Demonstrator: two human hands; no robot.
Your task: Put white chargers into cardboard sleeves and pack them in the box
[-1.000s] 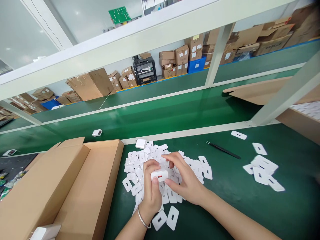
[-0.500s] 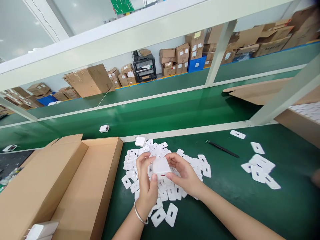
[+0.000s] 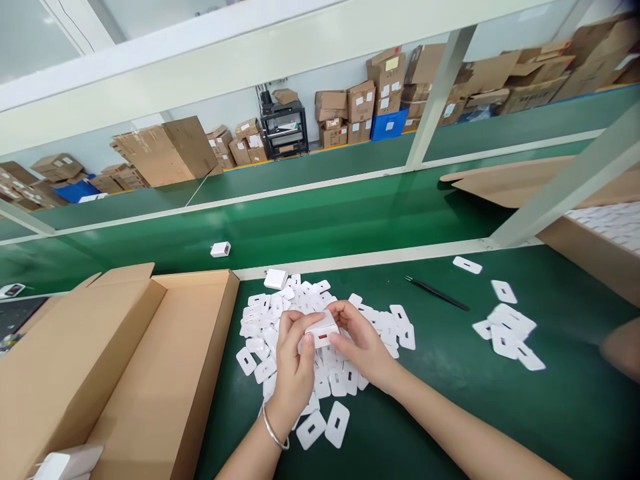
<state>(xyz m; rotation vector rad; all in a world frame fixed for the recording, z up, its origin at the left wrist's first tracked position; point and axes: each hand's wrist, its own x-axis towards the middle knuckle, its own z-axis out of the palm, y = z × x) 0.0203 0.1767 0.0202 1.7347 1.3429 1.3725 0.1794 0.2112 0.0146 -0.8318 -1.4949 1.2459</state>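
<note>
Between both hands is a white USB charger (image 3: 323, 328), its face with a small red port turned toward me. My left hand (image 3: 296, 350) grips its left side, thumb on the front and fingers over the top. On the other side, my right hand (image 3: 363, 343) holds it with thumb at the front corner and fingers behind. Below and around the hands spreads a pile of white slotted face plates (image 3: 337, 425), partly hidden by them. Another white charger (image 3: 275, 279) rests at the pile's far edge.
An open cardboard box (image 3: 200, 373) stands left, with white chargers (image 3: 70, 461) at its near end. Black tweezers (image 3: 437, 293) and more plates (image 3: 513, 323) lie right. Beyond the frame rail, a charger (image 3: 221, 249) sits on the green belt. Part of another person (image 3: 623, 348) shows at the right edge.
The charger in my hands has tilted, so its port face shows more. My left fingers have closed further over its top. The charger on the belt has shifted right; the view has moved slightly.
</note>
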